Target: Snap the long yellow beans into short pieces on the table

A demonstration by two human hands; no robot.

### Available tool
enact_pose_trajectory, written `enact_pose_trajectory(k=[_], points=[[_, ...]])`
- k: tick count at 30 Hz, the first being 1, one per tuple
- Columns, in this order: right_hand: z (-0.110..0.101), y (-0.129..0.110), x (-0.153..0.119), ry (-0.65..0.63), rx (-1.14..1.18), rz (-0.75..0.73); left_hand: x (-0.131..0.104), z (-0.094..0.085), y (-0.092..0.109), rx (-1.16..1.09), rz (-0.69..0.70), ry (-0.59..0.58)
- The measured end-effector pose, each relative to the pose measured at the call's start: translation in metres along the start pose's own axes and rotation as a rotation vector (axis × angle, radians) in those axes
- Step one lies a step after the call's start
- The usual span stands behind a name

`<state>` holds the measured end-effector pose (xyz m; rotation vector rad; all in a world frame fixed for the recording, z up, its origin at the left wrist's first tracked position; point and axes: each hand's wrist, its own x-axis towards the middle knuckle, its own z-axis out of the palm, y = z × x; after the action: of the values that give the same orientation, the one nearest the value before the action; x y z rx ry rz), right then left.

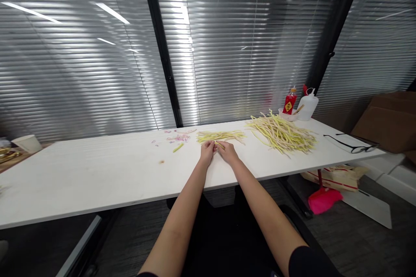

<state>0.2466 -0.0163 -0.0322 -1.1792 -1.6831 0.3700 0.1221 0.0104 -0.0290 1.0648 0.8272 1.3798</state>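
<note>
Close together over the white table, my left hand (207,152) and my right hand (229,152) are both closed, fingertips nearly meeting. Between them shows a short length of a thin yellow strip (220,145); the right fingers pinch it and the left fingertips are at its other end. Just beyond the hands lies a flat row of long yellow and pale strips (224,135). To their left are a short yellow-green bundle (178,147) and a scatter of small pink and purple loops (179,137), too small to make out well.
A large heap of strips (282,133) lies to the right. Behind it stand a red bottle (290,103) in a shallow bowl and a white squeeze bottle (307,106). Glasses (357,149) rest near the right end of the table (107,169). Blinds (221,43) rise behind.
</note>
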Motion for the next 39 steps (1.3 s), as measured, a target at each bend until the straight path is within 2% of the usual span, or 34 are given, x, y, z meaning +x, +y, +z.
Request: enact_pose_trajectory(k=[5,11,14,21,27,39], points=[[-0.001,-0.002,-0.001,0.015,0.057,0.018,0.004,-0.001,-0.001,-0.069,0.034,0.099],[-0.001,-0.003,-0.001,0.013,0.150,0.073,0.004,0.000,0.002,-0.209,0.006,0.126],[0.000,-0.004,0.000,-0.005,0.155,0.044,0.004,0.001,0.003,-0.246,0.006,0.136],[0.000,-0.001,0.001,-0.072,0.133,0.012,0.005,0.001,0.003,-0.246,0.055,0.167],[0.005,0.007,0.002,-0.092,0.221,0.108,0.005,0.001,0.005,-0.207,0.066,0.178],[0.002,0.004,0.002,-0.107,0.220,0.207,0.005,0.000,0.003,-0.237,0.083,0.180]])
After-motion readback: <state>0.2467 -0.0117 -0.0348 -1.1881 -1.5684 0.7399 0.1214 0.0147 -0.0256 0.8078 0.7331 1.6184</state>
